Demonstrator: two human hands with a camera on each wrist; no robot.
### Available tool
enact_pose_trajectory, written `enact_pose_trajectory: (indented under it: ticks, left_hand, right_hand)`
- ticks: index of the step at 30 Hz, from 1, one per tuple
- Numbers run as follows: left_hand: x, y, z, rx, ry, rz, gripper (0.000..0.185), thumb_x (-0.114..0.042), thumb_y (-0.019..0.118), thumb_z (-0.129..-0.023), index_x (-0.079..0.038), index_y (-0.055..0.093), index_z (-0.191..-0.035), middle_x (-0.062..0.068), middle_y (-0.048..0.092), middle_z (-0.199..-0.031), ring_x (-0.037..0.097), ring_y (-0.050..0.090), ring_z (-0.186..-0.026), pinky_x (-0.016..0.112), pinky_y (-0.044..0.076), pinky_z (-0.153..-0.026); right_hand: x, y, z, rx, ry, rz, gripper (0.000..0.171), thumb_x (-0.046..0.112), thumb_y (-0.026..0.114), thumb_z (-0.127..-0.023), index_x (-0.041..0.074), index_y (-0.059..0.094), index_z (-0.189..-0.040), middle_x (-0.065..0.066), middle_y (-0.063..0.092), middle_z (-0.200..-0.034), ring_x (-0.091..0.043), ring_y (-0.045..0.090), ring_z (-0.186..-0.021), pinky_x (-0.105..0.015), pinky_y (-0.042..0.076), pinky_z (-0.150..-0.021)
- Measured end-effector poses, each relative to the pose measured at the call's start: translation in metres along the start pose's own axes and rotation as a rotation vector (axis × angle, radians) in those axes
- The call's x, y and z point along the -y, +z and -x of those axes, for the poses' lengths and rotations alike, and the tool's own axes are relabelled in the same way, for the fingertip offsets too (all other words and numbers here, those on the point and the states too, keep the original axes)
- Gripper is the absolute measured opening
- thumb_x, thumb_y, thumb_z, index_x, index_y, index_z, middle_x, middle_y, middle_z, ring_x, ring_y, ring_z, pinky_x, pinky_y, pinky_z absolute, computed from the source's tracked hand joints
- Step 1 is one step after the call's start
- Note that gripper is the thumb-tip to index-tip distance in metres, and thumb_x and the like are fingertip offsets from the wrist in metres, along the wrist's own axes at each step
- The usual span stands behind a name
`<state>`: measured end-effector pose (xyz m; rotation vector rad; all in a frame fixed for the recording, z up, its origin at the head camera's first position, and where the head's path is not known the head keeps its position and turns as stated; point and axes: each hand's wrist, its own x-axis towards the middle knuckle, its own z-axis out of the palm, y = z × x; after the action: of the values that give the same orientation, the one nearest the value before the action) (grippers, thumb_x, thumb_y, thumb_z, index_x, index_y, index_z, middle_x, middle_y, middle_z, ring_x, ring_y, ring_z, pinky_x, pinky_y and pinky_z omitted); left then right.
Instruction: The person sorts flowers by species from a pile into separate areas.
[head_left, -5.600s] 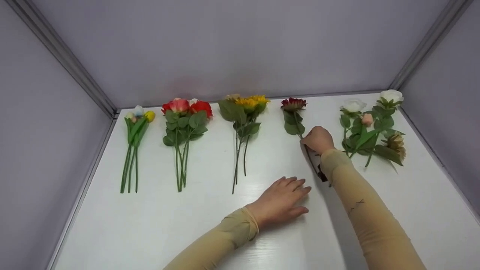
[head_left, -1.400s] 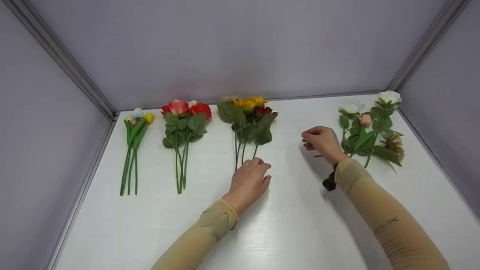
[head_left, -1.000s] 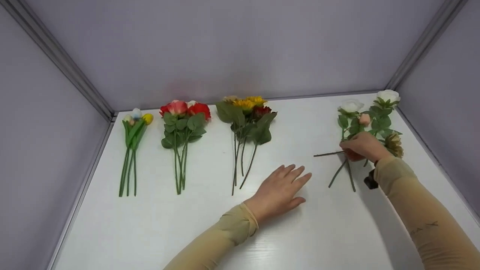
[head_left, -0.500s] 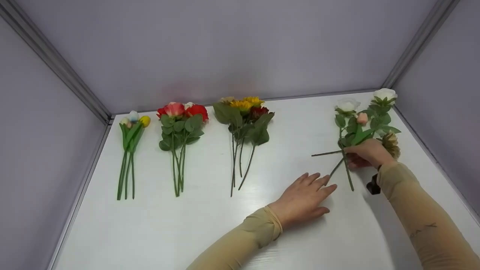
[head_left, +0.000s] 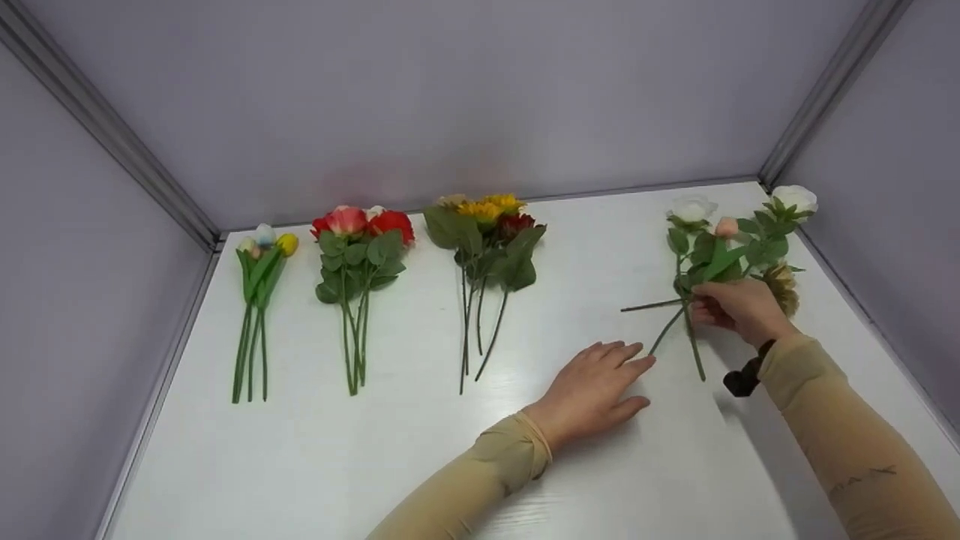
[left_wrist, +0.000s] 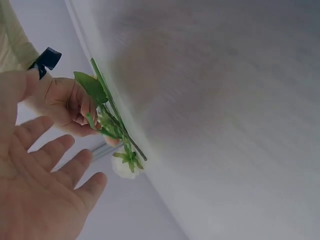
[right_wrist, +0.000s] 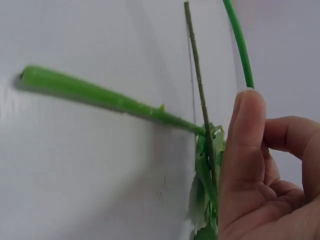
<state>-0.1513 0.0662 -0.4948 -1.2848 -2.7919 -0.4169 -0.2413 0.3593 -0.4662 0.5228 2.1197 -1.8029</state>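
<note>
My right hand [head_left: 724, 309] grips the stems of a bunch with white and pink blooms [head_left: 720, 244] at the right of the white table [head_left: 375, 465]; three stem ends fan out below and left of the fingers. In the right wrist view the thumb [right_wrist: 245, 150] presses a thin stem [right_wrist: 197, 80] beside a thick green stem [right_wrist: 100, 95]. My left hand [head_left: 604, 375] lies flat on the table with straight fingers, just left of those stem ends and holding nothing. The left wrist view shows the left hand's open palm [left_wrist: 40, 185] and the right hand [left_wrist: 65, 102] round the stems [left_wrist: 112, 117].
Three other bunches lie in a row along the back: tulips [head_left: 259, 255] at the left, red and pink roses [head_left: 360, 240], then sunflowers with a dark red bloom [head_left: 487, 236]. Grey walls enclose the table on three sides, close to the right bunch.
The right hand has turned the white bunch, so its blooms swung right toward the wall. The left hand has drawn back a little to the left, still flat on the table.
</note>
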Motion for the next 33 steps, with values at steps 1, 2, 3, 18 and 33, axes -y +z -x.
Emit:
enact_pose_trajectory:
  ticks: [1, 2, 3, 18, 33]
  left_hand:
    - [0.002, -0.002, 0.001, -0.021, -0.023, 0.046, 0.054, -0.047, 0.054, -0.105, -0.022, 0.048, -0.154, -0.001, 0.046, -0.156, 0.016, 0.042, -0.143, 0.03, 0.031, -0.118]
    - [0.004, -0.004, 0.003, -0.042, -0.049, 0.1, 0.052, -0.045, 0.055, -0.106, -0.021, 0.05, -0.152, -0.001, 0.048, -0.154, 0.015, 0.044, -0.142, 0.029, 0.033, -0.117]
    - [0.007, -0.006, 0.005, -0.064, -0.079, 0.162, 0.051, -0.043, 0.055, -0.106, -0.02, 0.052, -0.151, -0.002, 0.05, -0.153, 0.014, 0.046, -0.14, 0.028, 0.035, -0.116]
    - [0.058, -0.035, 0.054, -0.241, -0.493, 0.983, 0.033, -0.03, 0.069, -0.101, -0.014, 0.071, -0.129, -0.009, 0.072, -0.111, 0.007, 0.066, -0.101, 0.028, 0.055, -0.085]
    - [0.082, -0.035, 0.093, -0.332, -0.595, 1.168, 0.021, -0.014, 0.073, -0.097, 0.0, 0.072, -0.113, 0.004, 0.072, -0.096, 0.02, 0.071, -0.087, 0.033, 0.061, -0.077]
  right_hand:
    - [0.001, 0.003, 0.002, 0.0, -0.029, -0.009, 0.027, 0.02, 0.069, -0.1, -0.005, 0.071, -0.11, -0.006, 0.075, -0.084, -0.014, 0.074, -0.078, -0.031, 0.061, -0.078]
    - [0.002, 0.007, 0.003, -0.002, -0.058, -0.013, 0.029, 0.021, 0.069, -0.1, -0.006, 0.07, -0.112, -0.006, 0.075, -0.085, -0.014, 0.074, -0.078, -0.031, 0.061, -0.078]
    - [0.003, 0.011, 0.004, -0.001, -0.09, -0.007, 0.031, 0.022, 0.068, -0.1, -0.006, 0.069, -0.113, -0.007, 0.075, -0.087, -0.014, 0.074, -0.078, -0.031, 0.061, -0.078]
    - [0.028, 0.158, 0.035, 0.109, -0.48, 0.087, 0.038, 0.032, 0.077, -0.094, -0.005, 0.071, -0.1, -0.021, 0.07, -0.087, -0.027, 0.073, -0.076, -0.039, 0.063, -0.073]
    - [0.034, 0.23, 0.044, 0.258, -0.432, -0.127, 0.033, 0.021, 0.077, -0.094, -0.005, 0.068, -0.112, -0.021, 0.071, -0.104, -0.033, 0.072, -0.094, -0.044, 0.061, -0.083]
